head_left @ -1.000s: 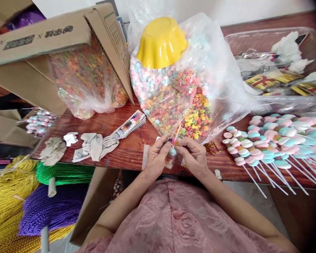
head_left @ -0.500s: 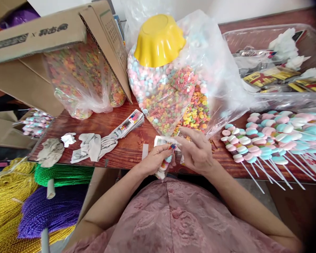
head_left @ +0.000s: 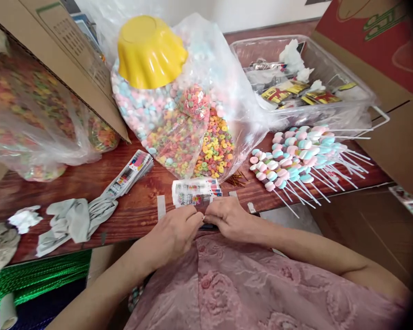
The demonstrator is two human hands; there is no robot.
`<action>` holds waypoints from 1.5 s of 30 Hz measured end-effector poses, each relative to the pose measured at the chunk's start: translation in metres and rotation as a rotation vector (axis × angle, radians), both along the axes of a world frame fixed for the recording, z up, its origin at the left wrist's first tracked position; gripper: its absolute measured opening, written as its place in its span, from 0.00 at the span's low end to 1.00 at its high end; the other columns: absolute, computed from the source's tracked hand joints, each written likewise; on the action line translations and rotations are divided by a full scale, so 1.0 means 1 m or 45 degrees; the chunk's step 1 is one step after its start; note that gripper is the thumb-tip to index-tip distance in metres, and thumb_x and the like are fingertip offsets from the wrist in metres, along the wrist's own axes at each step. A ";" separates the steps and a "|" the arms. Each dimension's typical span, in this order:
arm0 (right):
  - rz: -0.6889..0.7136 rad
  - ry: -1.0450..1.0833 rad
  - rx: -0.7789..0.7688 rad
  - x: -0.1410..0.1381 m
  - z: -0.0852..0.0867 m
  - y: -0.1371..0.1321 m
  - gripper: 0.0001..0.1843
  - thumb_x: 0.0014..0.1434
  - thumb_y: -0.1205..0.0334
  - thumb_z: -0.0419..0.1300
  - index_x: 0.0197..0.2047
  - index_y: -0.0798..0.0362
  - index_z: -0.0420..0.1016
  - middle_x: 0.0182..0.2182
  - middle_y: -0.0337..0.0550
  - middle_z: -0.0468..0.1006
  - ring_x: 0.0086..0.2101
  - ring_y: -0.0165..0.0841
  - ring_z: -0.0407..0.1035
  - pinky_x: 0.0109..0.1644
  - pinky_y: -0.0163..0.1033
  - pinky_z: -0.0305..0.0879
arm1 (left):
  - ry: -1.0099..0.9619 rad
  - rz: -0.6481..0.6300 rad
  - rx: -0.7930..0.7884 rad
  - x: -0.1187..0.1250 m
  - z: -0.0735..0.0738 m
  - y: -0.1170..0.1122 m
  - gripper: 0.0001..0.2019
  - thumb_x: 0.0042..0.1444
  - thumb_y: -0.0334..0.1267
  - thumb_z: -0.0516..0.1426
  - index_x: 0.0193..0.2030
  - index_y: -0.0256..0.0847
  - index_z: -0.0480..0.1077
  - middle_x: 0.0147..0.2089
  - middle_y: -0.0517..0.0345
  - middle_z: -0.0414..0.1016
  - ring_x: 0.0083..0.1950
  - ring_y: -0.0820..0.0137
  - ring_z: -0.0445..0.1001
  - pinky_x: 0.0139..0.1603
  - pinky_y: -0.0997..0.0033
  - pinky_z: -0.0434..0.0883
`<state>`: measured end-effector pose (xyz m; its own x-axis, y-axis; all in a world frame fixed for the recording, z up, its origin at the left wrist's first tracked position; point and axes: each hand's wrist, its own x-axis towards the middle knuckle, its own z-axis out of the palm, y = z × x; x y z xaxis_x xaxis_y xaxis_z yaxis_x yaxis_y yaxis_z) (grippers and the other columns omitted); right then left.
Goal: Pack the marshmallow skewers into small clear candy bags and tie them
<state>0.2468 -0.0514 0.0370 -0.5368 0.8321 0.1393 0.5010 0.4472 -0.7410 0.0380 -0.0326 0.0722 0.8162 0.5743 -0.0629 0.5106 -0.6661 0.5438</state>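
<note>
My left hand (head_left: pixel 175 229) and my right hand (head_left: pixel 230 214) meet at the table's front edge, thumbs and fingertips pinched together. A tiny pale bit shows between them, too small to name; whatever else they grip is hidden. Just beyond the knuckles lies a stack of printed plastic wrappers (head_left: pixel 189 193). Gold twist ties (head_left: pixel 238 178) lie behind it on the right. Further right is a pile of marshmallow skewers (head_left: pixel 296 158), pink, white and blue on white sticks.
A yellow fluted bowl (head_left: pixel 150 55) sits upside down on plastic bags of marshmallows and ring candies (head_left: pixel 215 146). Left are a cardboard box (head_left: pixel 72 50), more wrappers (head_left: pixel 129 174) and grey gloves (head_left: pixel 77 217). A clear bin (head_left: pixel 316 107) stands at the back right.
My view has swung right. Both hands have come together and down to the table edge. The colourful wrapped item in my left hand no longer shows, and my right fingers have closed.
</note>
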 end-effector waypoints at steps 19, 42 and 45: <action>-0.396 -1.048 0.746 0.118 -0.027 0.034 0.13 0.57 0.75 0.53 0.37 0.53 0.77 0.46 0.48 0.77 0.56 0.45 0.59 0.53 0.57 0.47 | -0.956 1.212 -1.466 0.037 -0.024 0.004 0.17 0.34 0.44 0.70 0.28 0.35 0.77 0.23 0.59 0.74 0.21 0.78 0.67 0.21 0.77 0.68; -0.384 0.257 0.398 -0.015 -0.015 0.014 0.12 0.64 0.68 0.55 0.43 0.47 0.78 0.28 0.39 0.78 0.34 0.33 0.70 0.41 0.43 0.63 | -1.084 0.964 -0.904 0.030 -0.035 0.003 0.09 0.50 0.40 0.60 0.24 0.38 0.74 0.29 0.58 0.71 0.34 0.72 0.68 0.41 0.71 0.67; -0.438 0.264 0.336 -0.014 -0.017 0.015 0.11 0.63 0.64 0.58 0.48 0.47 0.77 0.31 0.40 0.78 0.35 0.33 0.71 0.42 0.44 0.65 | -1.154 1.047 -1.023 0.028 -0.042 0.002 0.10 0.48 0.43 0.63 0.24 0.37 0.75 0.28 0.58 0.71 0.32 0.73 0.67 0.37 0.71 0.67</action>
